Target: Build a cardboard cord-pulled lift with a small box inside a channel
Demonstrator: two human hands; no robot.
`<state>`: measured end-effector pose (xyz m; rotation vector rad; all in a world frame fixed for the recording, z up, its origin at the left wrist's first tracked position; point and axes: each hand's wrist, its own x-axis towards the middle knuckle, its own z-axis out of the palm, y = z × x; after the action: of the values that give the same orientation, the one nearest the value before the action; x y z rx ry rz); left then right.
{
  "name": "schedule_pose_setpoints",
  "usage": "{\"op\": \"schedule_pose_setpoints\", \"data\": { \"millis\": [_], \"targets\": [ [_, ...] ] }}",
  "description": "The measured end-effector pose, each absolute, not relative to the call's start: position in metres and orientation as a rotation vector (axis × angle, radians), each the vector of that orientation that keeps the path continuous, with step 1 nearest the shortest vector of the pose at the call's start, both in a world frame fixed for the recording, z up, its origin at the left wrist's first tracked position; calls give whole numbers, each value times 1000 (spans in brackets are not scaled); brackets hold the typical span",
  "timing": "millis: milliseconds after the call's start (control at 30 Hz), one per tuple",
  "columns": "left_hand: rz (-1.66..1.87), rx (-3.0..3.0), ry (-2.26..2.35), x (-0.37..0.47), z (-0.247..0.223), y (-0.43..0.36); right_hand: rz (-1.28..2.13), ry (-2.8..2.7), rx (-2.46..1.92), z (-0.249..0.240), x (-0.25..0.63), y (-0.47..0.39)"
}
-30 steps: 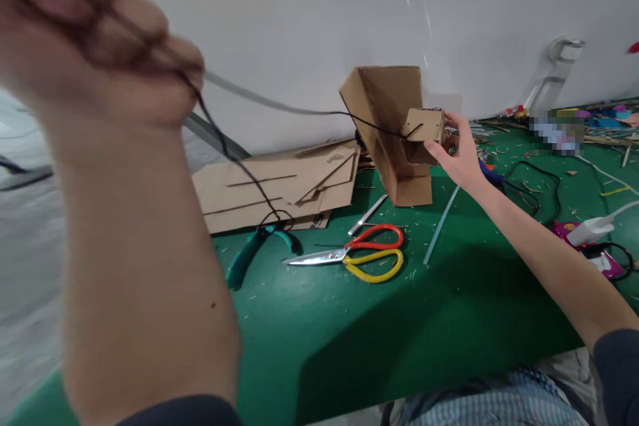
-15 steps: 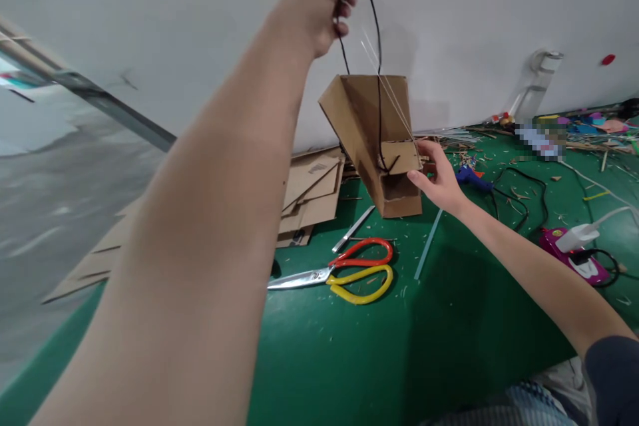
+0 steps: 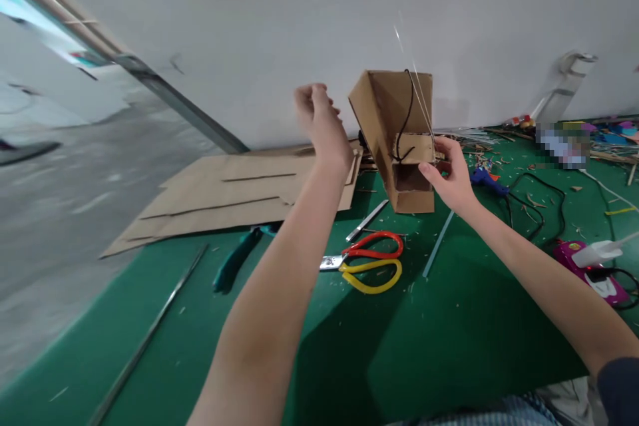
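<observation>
A tall, open-fronted cardboard box (image 3: 377,106) stands at the back of the green table, with a small shelf inside. My right hand (image 3: 452,173) is closed on its right side at shelf height, thumb in front. A black cord (image 3: 412,100) runs from the shelf to the box's top back edge. Thin clear strands (image 3: 419,86) rise from the shelf's right side. Left of the box, my left hand (image 3: 322,120) hangs in the air, slightly blurred, fingers curled inward. No cord shows in it.
Scissors (image 3: 374,253) with red and yellow handles lie in front, near a metal strip (image 3: 367,221) and a pale glue stick (image 3: 438,244). Flat cardboard sheets (image 3: 200,206), teal-handled pliers (image 3: 237,259) and a metal rod (image 3: 150,333) lie left. A blue glue gun (image 3: 489,181) and pink power strip (image 3: 594,273) sit right.
My left hand has let go of the black cord and come down leftward of the box. The cord now rests over the box's back edge. My right hand still holds the box.
</observation>
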<state>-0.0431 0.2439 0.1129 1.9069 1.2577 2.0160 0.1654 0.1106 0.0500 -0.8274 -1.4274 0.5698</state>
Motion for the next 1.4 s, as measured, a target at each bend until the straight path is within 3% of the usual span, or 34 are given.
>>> {"op": "schedule_pose_setpoints", "data": {
  "millis": [67,233,367,500,600,1400],
  "targets": [
    [2128,1829,1296,-50,108,205,591,-1419,-862,52,162,109],
    [2220,2261,1141,-44,112,127,626,-1377,-879,57,157,108],
    [1986,2672,1304,-30,89,106,683,-1336,-821,59,158,114],
    [1515,2692,1734,-14,78,94,691,-1354,-817,59,161,119],
    [1377,2577,1865,-7,87,89,673,-1369,-818,58,162,118],
    [1362,2453,1877,-15,86,95,660,-1368,-842,57,160,107]
  ]
}}
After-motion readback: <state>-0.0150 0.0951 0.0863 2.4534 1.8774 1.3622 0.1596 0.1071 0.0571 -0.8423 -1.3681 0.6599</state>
